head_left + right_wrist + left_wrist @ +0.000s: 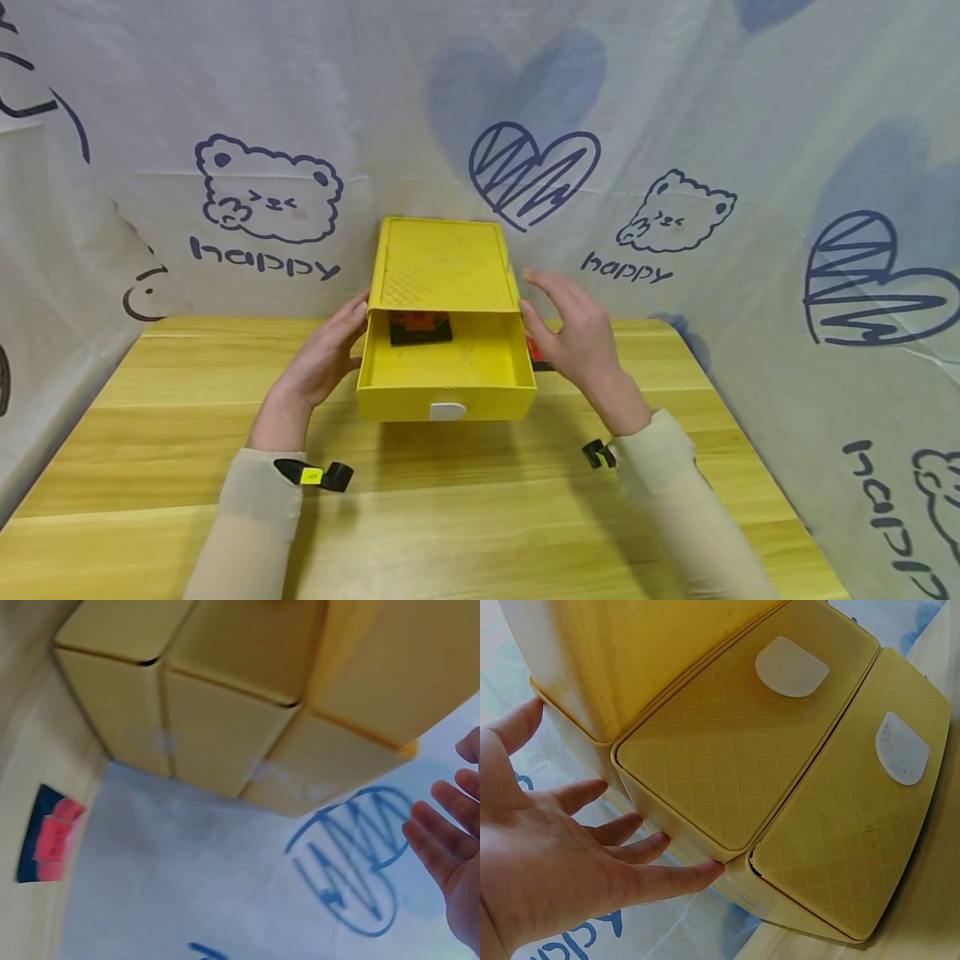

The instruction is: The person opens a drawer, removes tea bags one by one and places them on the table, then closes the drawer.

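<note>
A yellow cabinet of stacked drawers [446, 262] stands at the back of the table, its top drawer [480, 404] pulled out. Inside that drawer lies a small flat black item with an orange-red patch [422, 330]. My left hand [318, 358] rests its spread fingertips along the cabinet's left side, as the left wrist view [577, 840] also shows. My right hand [581, 333] hovers by the right side, fingers loosely bent and holding nothing; in the right wrist view, a gap separates its fingers [442, 832] from the cabinet.
A flat black-and-red item [49, 838] lies on the wooden table [450, 517] to the cabinet's right, partly behind my right hand in the head view. White cloth with drawn hearts and bears [420, 108] hangs close behind. The two lower drawers [705, 765] are closed.
</note>
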A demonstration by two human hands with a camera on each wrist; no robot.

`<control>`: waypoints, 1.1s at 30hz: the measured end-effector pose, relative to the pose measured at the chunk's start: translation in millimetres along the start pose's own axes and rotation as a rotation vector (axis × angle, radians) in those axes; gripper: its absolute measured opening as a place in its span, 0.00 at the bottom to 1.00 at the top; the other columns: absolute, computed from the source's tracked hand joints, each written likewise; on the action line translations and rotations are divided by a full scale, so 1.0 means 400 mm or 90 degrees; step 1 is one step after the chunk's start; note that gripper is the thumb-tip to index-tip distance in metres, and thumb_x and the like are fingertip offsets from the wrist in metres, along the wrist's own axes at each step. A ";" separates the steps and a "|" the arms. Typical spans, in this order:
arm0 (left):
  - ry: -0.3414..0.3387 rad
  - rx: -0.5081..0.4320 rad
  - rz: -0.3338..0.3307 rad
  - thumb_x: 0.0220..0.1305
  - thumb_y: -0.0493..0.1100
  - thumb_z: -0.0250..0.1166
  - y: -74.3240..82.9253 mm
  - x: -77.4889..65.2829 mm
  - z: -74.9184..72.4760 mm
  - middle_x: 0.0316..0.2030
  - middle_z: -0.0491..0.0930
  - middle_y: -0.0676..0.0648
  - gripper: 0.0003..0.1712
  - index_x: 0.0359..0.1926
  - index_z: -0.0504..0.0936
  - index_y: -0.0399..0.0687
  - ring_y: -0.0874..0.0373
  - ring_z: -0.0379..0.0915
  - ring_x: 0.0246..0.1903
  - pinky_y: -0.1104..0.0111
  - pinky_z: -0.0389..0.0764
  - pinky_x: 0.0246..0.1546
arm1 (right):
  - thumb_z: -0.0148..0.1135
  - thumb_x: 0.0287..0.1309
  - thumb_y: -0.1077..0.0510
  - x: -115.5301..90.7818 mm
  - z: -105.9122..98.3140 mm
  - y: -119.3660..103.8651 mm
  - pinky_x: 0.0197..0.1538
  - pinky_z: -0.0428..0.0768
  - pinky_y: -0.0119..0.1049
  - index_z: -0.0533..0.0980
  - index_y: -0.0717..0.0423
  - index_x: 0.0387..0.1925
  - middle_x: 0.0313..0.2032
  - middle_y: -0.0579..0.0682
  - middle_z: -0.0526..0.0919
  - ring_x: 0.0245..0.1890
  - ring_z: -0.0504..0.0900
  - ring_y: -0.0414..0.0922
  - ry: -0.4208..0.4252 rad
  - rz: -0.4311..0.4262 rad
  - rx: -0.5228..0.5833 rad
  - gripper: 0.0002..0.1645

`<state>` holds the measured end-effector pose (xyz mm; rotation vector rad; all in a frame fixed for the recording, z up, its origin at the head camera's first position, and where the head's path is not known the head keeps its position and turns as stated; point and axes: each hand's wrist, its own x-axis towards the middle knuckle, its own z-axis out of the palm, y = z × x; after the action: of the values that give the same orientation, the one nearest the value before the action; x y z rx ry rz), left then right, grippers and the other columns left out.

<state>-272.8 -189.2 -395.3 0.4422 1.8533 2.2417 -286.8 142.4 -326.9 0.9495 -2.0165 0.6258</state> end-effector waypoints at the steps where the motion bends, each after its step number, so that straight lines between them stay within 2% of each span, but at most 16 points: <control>1: 0.000 -0.001 0.001 0.68 0.58 0.44 -0.001 0.000 0.000 0.70 0.41 0.54 0.31 0.69 0.49 0.65 0.57 0.36 0.65 0.33 0.45 0.57 | 0.57 0.57 0.51 0.008 -0.003 -0.009 0.53 0.73 0.39 0.73 0.57 0.52 0.50 0.51 0.78 0.52 0.70 0.41 0.000 -0.011 0.004 0.23; 6: -0.005 0.000 0.007 0.68 0.57 0.44 0.000 0.001 -0.001 0.70 0.41 0.54 0.30 0.69 0.49 0.66 0.57 0.36 0.65 0.33 0.45 0.57 | 0.60 0.55 0.53 0.044 -0.019 -0.056 0.56 0.70 0.37 0.72 0.57 0.52 0.51 0.52 0.77 0.53 0.69 0.41 -0.023 -0.062 0.015 0.24; 12: -0.005 -0.003 0.003 0.68 0.58 0.44 0.002 0.000 0.002 0.70 0.42 0.54 0.30 0.69 0.49 0.66 0.58 0.37 0.65 0.34 0.46 0.57 | 0.60 0.55 0.51 0.077 -0.027 -0.104 0.56 0.70 0.37 0.73 0.56 0.52 0.51 0.50 0.77 0.54 0.68 0.40 -0.113 -0.099 0.012 0.23; 15: -0.003 -0.001 0.001 0.68 0.58 0.44 0.002 -0.001 0.003 0.70 0.42 0.54 0.30 0.69 0.49 0.66 0.58 0.37 0.65 0.34 0.46 0.57 | 0.59 0.56 0.51 0.092 -0.027 -0.124 0.54 0.72 0.37 0.73 0.55 0.51 0.50 0.49 0.78 0.52 0.69 0.39 -0.189 -0.116 -0.006 0.22; 22: -0.004 -0.009 -0.001 0.68 0.57 0.43 -0.001 -0.003 0.003 0.70 0.41 0.54 0.30 0.69 0.49 0.66 0.59 0.36 0.65 0.34 0.44 0.57 | 0.61 0.54 0.53 0.132 -0.023 -0.157 0.50 0.75 0.37 0.73 0.50 0.50 0.49 0.45 0.77 0.47 0.71 0.39 -0.430 -0.134 -0.017 0.20; 26: -0.002 -0.008 0.002 0.69 0.57 0.43 -0.001 -0.002 0.004 0.70 0.41 0.54 0.30 0.69 0.49 0.66 0.59 0.36 0.65 0.33 0.44 0.57 | 0.60 0.55 0.52 0.155 -0.016 -0.171 0.50 0.74 0.35 0.74 0.45 0.49 0.48 0.42 0.76 0.45 0.70 0.38 -0.546 -0.135 -0.041 0.18; 29: -0.002 -0.008 0.004 0.69 0.57 0.43 -0.001 0.000 0.004 0.70 0.42 0.54 0.30 0.69 0.49 0.66 0.59 0.36 0.65 0.34 0.44 0.57 | 0.60 0.55 0.51 0.168 -0.005 -0.180 0.51 0.72 0.34 0.73 0.43 0.50 0.49 0.41 0.76 0.45 0.70 0.37 -0.612 -0.133 -0.062 0.19; 33: -0.001 -0.008 0.008 0.69 0.57 0.43 0.001 0.002 0.005 0.70 0.43 0.55 0.30 0.69 0.49 0.65 0.58 0.36 0.65 0.34 0.44 0.57 | 0.59 0.56 0.50 0.176 0.013 -0.185 0.55 0.70 0.36 0.71 0.46 0.55 0.53 0.42 0.74 0.49 0.69 0.39 -0.670 -0.132 -0.066 0.24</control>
<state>-273.0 -187.1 -394.7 0.4537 1.8408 2.2585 -258.0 66.5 -264.8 1.6008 -2.7259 -0.1746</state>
